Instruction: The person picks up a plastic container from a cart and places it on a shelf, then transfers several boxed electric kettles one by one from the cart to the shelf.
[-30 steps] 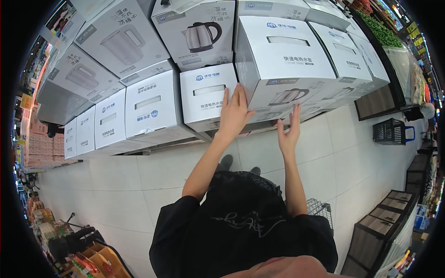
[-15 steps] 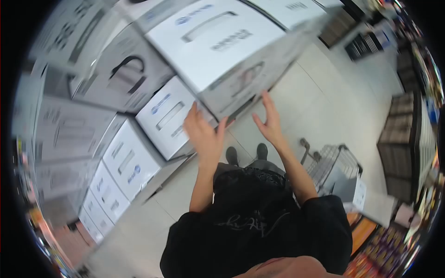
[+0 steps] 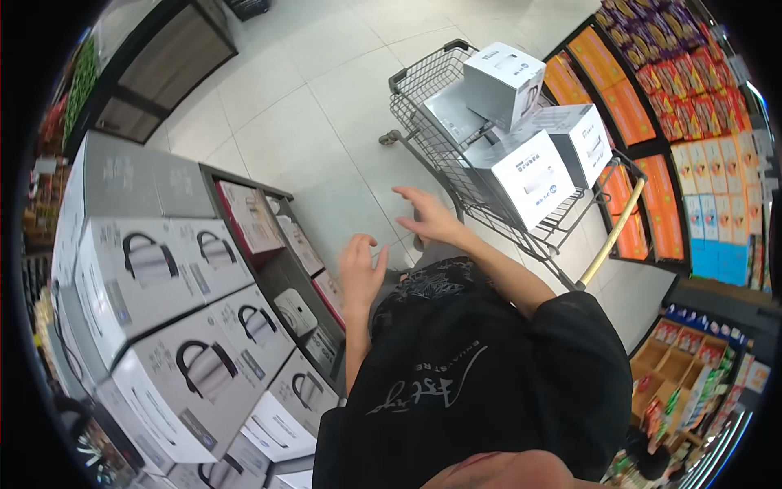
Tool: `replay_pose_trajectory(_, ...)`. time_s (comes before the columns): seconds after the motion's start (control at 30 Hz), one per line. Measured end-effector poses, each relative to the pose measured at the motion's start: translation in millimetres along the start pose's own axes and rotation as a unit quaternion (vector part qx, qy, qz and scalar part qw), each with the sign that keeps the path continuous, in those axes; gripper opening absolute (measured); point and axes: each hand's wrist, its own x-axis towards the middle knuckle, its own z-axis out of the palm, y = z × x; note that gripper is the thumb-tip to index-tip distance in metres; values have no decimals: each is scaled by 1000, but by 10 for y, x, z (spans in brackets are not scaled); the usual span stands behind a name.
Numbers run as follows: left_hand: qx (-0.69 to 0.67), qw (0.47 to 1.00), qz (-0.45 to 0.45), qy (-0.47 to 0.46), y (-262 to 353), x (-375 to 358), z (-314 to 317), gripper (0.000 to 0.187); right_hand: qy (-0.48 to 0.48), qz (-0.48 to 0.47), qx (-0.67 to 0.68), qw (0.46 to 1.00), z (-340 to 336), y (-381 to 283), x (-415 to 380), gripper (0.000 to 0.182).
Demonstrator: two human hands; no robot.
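My left hand (image 3: 362, 267) is held up in front of my black shirt, its fingers apart and nothing in it. It is nearest to a dark shelf (image 3: 287, 275) with flat boxes on it. To its upper right, my right hand (image 3: 429, 215) is also empty, with thumb and fingers spread, beside a wire shopping cart (image 3: 423, 140). Several white and grey boxes ride in the cart, among them a large white box (image 3: 533, 181) and a tilted box (image 3: 505, 81) on top. Neither hand touches a box.
Stacked boxes with kettle-like pictures (image 3: 204, 367) fill the lower left. The cart's yellow handle (image 3: 612, 244) points to the lower right. Shelves of orange packs (image 3: 607, 77) and snacks stand at the right. A dark cabinet (image 3: 167, 69) is at the upper left, beyond tiled floor (image 3: 314, 106).
The view has swung round from the stacked boxes toward the cart, which now shows larger with its boxes. Both hands stay empty and raised, now closer to the cart.
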Motion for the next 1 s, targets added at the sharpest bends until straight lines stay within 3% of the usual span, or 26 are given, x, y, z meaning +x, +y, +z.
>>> replay_pose_trajectory(0.13,-26,994,36,-104,-97,403,501,24,99,28,3,995,-882,178,30,55)
replay_pose_trajectory(0.27,-60,983,22,-171,-26,806,907,23,222,77,59,970,-1739,774,302,58)
replay_pose_trajectory(0.37,-66,978,-2,-200,-85,1124,1146,24,342,134,5,930,-2390,1362,608,67)
replay_pose_trajectory(0.47,-57,971,-24,-230,-195,1436,1355,26,489,188,-26,851,-2872,2173,898,80)
replay_pose_trajectory(0.57,-46,960,-39,-275,-177,1855,1494,27,464,269,155,830,-3200,2664,1079,92)
replay_pose_trajectory(0.67,-82,951,-39,-296,-168,2312,1644,29,505,335,74,792,-3152,3245,1365,93)
replay_pose_trajectory(0.77,-162,938,-82,-294,-234,2765,1891,33,457,327,134,816,-3024,3598,1408,106)
replay_pose_trajectory(0.83,-213,918,-158,-294,-365,3132,2147,38,445,343,144,815,-3057,3307,1362,103)
replay_pose_trajectory(0.93,-176,919,-156,-315,-459,3772,2584,44,469,317,107,817,-2945,3510,1362,90)
replay_pose_trajectory(1.0,-257,886,-213,-321,-415,4098,2884,53,465,329,107,815,-2895,3460,1284,78)
